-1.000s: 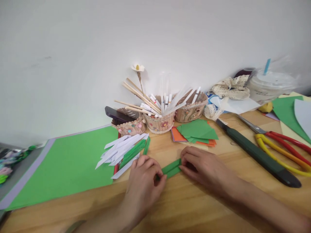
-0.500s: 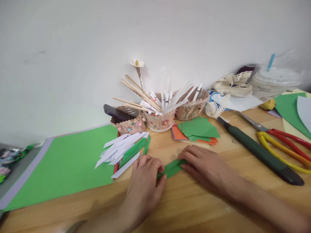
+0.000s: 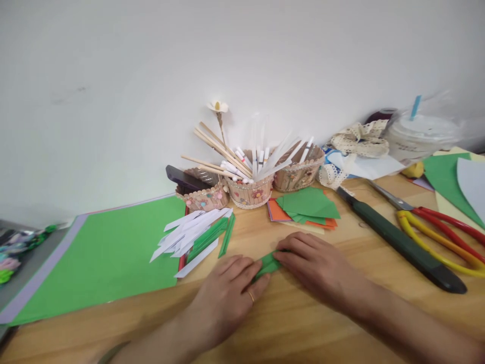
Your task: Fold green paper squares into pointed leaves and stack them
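Green paper strip [image 3: 268, 263] lies on the worktop [image 3: 303, 328], pinned between both sets of fingertips. Left hand [image 3: 231, 283]: fingers flat, together, pressing down. Right hand [image 3: 314, 265]: fingers curled over the other end, grip hidden. Judgement: keep the edges aligned and press the crease evenly.

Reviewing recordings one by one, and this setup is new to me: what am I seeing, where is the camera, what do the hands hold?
No machine here: a person's two bare hands, filmed from a camera on their head, looking forward and down. The left hand and right hand press on a folded green paper strip on the wooden table. Nearby lie a pile of folded strips, a green sheet, baskets of pens and sticks, paper squares, a dark knife and scissors.
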Tool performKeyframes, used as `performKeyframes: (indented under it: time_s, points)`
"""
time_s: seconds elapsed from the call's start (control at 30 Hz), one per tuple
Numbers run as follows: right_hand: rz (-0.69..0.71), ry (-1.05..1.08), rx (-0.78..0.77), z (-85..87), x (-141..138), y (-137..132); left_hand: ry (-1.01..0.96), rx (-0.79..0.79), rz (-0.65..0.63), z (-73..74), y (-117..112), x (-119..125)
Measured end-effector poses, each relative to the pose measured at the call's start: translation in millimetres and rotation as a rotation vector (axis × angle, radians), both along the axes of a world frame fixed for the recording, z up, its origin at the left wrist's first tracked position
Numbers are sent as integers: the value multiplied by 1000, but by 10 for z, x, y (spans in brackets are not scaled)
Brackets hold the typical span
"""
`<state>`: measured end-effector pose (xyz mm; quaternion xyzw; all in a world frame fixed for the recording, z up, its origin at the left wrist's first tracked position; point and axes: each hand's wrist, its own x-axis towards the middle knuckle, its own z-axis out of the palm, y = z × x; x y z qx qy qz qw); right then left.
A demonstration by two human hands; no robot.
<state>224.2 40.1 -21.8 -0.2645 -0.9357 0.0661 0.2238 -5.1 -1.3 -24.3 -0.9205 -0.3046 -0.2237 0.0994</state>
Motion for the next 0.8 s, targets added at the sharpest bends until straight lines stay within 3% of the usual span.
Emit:
performKeyframes:
  time_s: [0.13, 0.5, 0.8]
  points:
    - [-27, 26, 29, 16, -36, -24, 67, 4, -39, 27, 13, -22]
    - [-159, 74, -372, 103, -103, 9, 139, -13, -105, 127, 33, -77]
    - [-188, 107, -373, 57, -115, 11, 174, -53, -134, 161, 62, -117]
